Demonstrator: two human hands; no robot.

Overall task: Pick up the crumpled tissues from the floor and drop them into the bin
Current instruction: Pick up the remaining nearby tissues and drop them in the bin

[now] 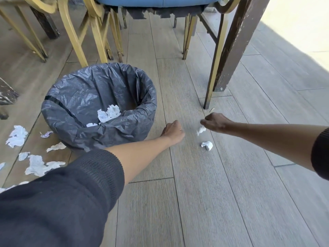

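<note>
**Tissues scattered on the floor around a lined bin, one pinched in the right hand**

Tissues lie in several places in the head view. One small crumpled tissue (201,130) hangs from the fingertips of the right hand (216,124), which reaches forward over the wood-look floor (231,193) with the fingers closed in a pinch on the tissue's top. Just nearer the camera, a second crumpled tissue (207,145) rests on the floor, apart from both hands.

The left hand (173,131) is stretched out low beside the bin (99,107), on its right side, with the fingers curled into a loose fist; whether anything is inside the fist cannot be told. A thin ring shows on one finger. Both forearms are bare, with dark sleeves (62,198) pushed up.

The bin stands left of centre, lined with a dark grey plastic bag (80,90) folded over its rim. Inside it lie a few white tissues (109,113), near the front wall.

More tissues (17,136) are scattered on the floor to the left of the bin, some flattened, some bunched, with a larger piece (38,165) close to the left sleeve.

Behind the bin stand gold-framed chairs (92,32), one with a blue seat (156,1), and a dark wooden table leg (235,43) rises at the right.
</note>
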